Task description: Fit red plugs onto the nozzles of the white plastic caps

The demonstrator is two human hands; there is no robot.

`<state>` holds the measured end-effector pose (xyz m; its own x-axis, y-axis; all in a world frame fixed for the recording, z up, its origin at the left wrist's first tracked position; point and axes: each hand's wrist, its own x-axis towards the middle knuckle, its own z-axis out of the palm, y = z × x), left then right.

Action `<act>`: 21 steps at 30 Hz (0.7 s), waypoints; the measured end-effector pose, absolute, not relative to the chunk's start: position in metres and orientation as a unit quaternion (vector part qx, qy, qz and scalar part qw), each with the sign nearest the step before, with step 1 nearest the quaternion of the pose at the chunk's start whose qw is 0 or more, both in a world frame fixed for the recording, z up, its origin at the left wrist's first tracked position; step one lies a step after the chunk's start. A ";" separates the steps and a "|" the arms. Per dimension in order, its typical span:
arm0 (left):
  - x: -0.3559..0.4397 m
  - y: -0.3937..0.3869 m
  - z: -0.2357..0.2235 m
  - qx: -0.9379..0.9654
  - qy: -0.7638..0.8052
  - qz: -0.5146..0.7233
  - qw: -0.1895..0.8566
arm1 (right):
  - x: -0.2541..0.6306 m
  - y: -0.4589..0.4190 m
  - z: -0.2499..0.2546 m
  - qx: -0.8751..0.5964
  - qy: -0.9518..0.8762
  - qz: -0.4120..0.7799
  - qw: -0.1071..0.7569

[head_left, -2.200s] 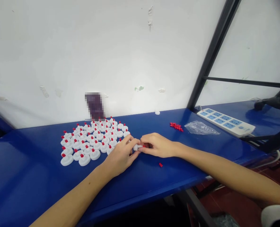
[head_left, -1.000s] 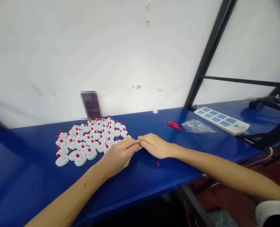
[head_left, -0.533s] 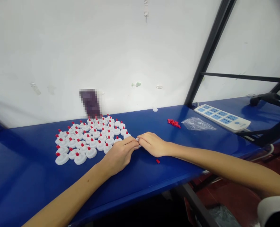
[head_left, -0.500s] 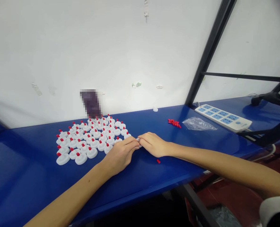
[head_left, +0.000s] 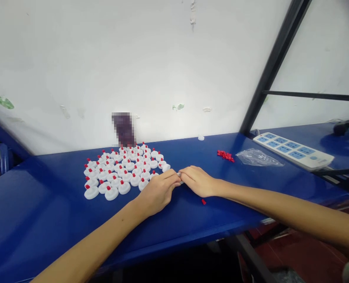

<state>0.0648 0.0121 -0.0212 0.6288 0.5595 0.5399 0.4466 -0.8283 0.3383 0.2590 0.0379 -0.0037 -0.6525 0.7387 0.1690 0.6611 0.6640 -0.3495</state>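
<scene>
My left hand (head_left: 160, 192) and my right hand (head_left: 198, 181) meet over the middle of the blue table, fingers closed together. Between their fingertips shows a sliver of a small white plastic piece (head_left: 179, 175); most of it is hidden, so its full shape cannot be made out. Left of my hands stand many white round caps with red tips (head_left: 123, 188), packed in a group. One white cap (head_left: 165, 167) at the group's right edge lies tilted. A single red tip (head_left: 203, 201) lies just in front of my right hand.
A small pile of red tips (head_left: 225, 156) lies beyond my right hand, beside a clear plastic bag (head_left: 258, 157). Farther right is a white power strip (head_left: 295, 151). One white piece (head_left: 201, 138) sits by the wall. A black metal post (head_left: 273, 70) rises at the right.
The view has swung a little to the left, so everything appears farther right. My hands stay together at the same place over the table, still holding the white piece.
</scene>
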 end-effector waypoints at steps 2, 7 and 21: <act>0.065 0.011 -0.021 0.899 0.282 0.324 0.083 | 0.259 0.038 -0.006 -0.391 -0.896 0.134 0.161; 0.065 0.009 -0.020 0.900 0.277 0.329 0.075 | 0.259 0.040 -0.011 -0.389 -0.885 0.163 0.196; 0.066 -0.002 -0.012 0.862 0.347 0.351 0.116 | 0.265 0.048 0.000 -0.387 -0.843 0.242 0.283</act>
<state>0.0656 -0.0019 -0.0116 0.5133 0.6795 0.5241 0.5175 -0.7323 0.4426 0.2647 0.0480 0.0002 -0.5396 0.7900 0.2912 0.5162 0.5836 -0.6269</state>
